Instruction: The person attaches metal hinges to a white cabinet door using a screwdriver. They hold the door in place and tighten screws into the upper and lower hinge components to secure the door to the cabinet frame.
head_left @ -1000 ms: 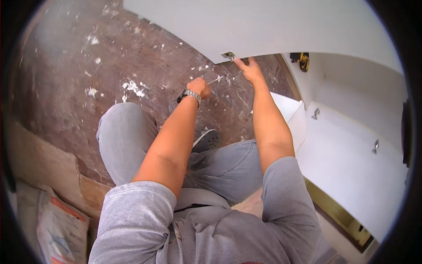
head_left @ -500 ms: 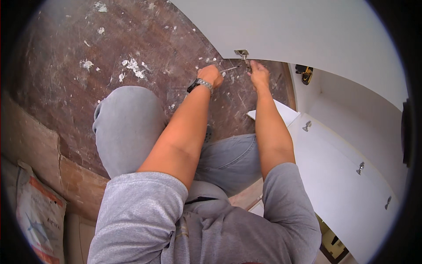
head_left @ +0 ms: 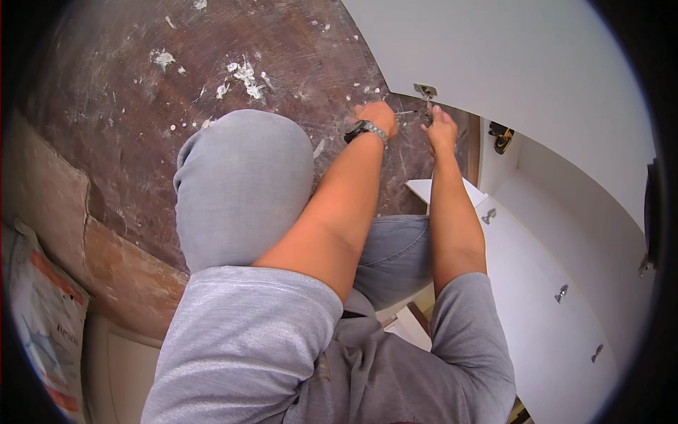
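A metal cabinet hinge (head_left: 426, 90) is fixed at the lower edge of a white door panel (head_left: 522, 63), its arm hanging out below. My right hand (head_left: 442, 131) pinches that hinge arm between thumb and fingers. Just to the left, my left hand (head_left: 378, 119), with a watch (head_left: 364, 129) on its wrist, is closed round a screwdriver (head_left: 405, 112). Its thin shaft points right toward the hinge, and the fist hides the handle. Whether the tip touches the hinge, I cannot tell.
A white cabinet body (head_left: 530, 261) with several hinges (head_left: 561, 293) stands on the right. A black and yellow power tool (head_left: 501, 137) sits inside it. The brown floor (head_left: 127, 141) has white splotches. At the lower left lies a printed bag (head_left: 49, 332). My bent knee (head_left: 244, 184) rises left of my arms.
The view has shifted, so the door, hinge and both hands appear farther right. Both hands keep their hold beside the hinge, the screwdriver still pointing toward it.
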`<state>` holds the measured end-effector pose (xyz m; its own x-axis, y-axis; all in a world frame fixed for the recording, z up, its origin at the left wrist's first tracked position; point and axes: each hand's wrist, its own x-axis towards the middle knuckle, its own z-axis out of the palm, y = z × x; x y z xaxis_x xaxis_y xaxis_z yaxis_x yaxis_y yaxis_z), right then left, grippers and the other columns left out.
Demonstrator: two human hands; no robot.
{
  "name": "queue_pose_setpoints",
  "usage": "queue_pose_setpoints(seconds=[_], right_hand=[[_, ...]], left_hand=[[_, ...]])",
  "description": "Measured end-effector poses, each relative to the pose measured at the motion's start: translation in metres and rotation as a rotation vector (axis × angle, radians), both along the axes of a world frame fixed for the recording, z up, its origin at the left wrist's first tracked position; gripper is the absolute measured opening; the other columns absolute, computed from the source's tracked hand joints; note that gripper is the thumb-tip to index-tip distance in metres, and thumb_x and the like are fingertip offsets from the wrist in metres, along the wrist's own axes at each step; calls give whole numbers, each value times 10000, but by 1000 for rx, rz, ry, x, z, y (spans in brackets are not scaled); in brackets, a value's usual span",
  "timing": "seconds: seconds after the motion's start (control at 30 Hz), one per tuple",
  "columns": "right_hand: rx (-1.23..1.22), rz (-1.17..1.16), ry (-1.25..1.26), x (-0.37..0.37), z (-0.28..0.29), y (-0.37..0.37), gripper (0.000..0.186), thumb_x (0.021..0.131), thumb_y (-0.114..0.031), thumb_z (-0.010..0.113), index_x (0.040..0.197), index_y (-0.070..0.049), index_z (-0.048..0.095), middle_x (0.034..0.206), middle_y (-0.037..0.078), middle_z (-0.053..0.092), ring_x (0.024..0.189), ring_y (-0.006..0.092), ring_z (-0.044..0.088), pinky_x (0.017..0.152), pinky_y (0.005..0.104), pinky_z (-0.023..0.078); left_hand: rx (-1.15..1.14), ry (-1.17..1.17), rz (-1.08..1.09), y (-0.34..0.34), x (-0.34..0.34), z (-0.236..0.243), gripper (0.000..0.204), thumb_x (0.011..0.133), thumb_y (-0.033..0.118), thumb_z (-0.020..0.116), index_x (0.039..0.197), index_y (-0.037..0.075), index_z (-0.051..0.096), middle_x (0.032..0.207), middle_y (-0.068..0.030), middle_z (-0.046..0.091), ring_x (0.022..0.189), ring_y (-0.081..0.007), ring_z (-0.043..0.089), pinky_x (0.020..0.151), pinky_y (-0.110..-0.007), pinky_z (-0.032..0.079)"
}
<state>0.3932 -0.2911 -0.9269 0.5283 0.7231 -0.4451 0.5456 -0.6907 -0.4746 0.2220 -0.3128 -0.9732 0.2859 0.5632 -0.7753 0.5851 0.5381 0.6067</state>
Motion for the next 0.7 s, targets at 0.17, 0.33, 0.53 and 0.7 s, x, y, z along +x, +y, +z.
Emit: queue_pose_setpoints(seconds=[0.17,0.33,0.53,0.7], right_hand=[[69,-4,17,2,-3,-2,399,1003,-320,542,1123,47,642,1077,127,654,888,193,637,712,352,611],[5,-31,83,-12,2,-2,444,1013,-338,527,1267,25,561,1246,147,591,1113,256,583,840,414,590],[-11,-49,47,0,5,-1,450,1012,-347,531,1267,21,563,1241,142,595,1117,247,581,827,410,598],[-20,-36,17,-12,5,0,447,1011,-331,535,1261,39,561,1218,143,602,1066,245,603,796,401,614]], left_hand=[[30,8,73,-2,2,8,347,837,199,596,1128,43,701,1202,-173,671,1161,-296,620,1008,-413,401],[-153,-17,94,0,-4,4,444,855,230,678,1279,112,614,1378,-101,546,1341,-309,408,1039,-479,397],[-166,-25,111,0,-7,25,417,849,235,659,1246,109,642,1351,-111,577,1322,-326,442,1046,-495,382],[-171,1,189,-2,-17,27,383,854,238,635,1213,114,673,1331,-101,605,1316,-329,455,1067,-517,356]])
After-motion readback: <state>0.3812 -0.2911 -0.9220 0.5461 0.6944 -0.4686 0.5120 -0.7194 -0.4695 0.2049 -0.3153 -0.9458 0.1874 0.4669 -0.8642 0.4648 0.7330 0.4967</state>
